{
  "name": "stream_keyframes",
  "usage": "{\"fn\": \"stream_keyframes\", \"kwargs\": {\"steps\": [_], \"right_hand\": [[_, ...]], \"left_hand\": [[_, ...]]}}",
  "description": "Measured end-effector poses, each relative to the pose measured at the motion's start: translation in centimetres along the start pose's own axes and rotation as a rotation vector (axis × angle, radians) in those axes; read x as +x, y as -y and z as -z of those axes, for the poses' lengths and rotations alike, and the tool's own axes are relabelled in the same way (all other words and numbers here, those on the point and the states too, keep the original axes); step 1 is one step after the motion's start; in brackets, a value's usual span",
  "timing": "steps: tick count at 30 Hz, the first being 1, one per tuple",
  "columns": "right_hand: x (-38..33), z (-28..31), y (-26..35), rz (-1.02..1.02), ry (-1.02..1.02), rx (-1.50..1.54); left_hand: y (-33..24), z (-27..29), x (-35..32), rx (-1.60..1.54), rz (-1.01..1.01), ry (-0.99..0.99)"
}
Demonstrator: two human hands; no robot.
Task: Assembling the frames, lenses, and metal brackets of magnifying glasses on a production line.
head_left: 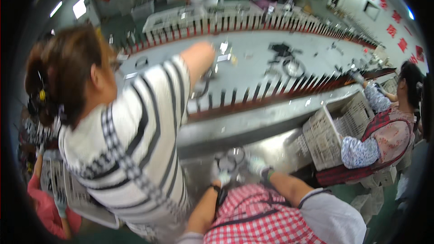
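My left hand [222, 176], in a pale work glove with a dark band at the wrist, is at the near side of a metal worktable [275, 147]. Dark ring-shaped parts [229, 159] lie right by its fingers; whether it grips them is lost in blur. To the right of these parts is my right hand [258, 166], also gloved, low over the metal surface. Its fingers are smeared, and nothing can be made out in them.
Close on my left, a person in a striped top [149, 108] reaches over the rack of upright dark pegs [257, 92]. Loose dark parts [287, 58] lie on the grey table [253, 58] behind it. A coworker [384, 140] sits at right beside a white plastic crate [322, 138].
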State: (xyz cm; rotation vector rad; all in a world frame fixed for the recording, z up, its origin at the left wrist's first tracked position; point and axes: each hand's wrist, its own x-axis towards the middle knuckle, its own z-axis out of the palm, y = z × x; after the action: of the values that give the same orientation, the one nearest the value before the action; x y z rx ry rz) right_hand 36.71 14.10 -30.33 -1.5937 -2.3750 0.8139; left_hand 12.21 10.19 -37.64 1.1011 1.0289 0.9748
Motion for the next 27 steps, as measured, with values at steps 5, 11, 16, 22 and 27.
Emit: {"fn": "stream_keyframes", "kwargs": {"steps": [5,11,16,22,27], "right_hand": [[-2.3,7.4,3.2,-0.327,0.108,0.263],[-2.0,12.3,5.6,-0.385,0.204,0.847],[-0.8,12.3,6.9,-0.124,0.066,0.704],[1.5,7.4,6.1,-0.191,0.137,0.585],[2.9,1.9,6.6,-0.170,0.266,0.328]], "left_hand": [[-12.1,-1.7,-2.6,1.334,0.656,0.334],[-13.6,-0.8,-2.7,1.430,0.590,0.400],[-12.5,0.1,-4.8,1.443,0.214,0.235],[-9.7,4.5,-3.3,1.242,0.378,0.008],[-8.6,5.0,0.7,1.047,0.480,-0.225]]}}
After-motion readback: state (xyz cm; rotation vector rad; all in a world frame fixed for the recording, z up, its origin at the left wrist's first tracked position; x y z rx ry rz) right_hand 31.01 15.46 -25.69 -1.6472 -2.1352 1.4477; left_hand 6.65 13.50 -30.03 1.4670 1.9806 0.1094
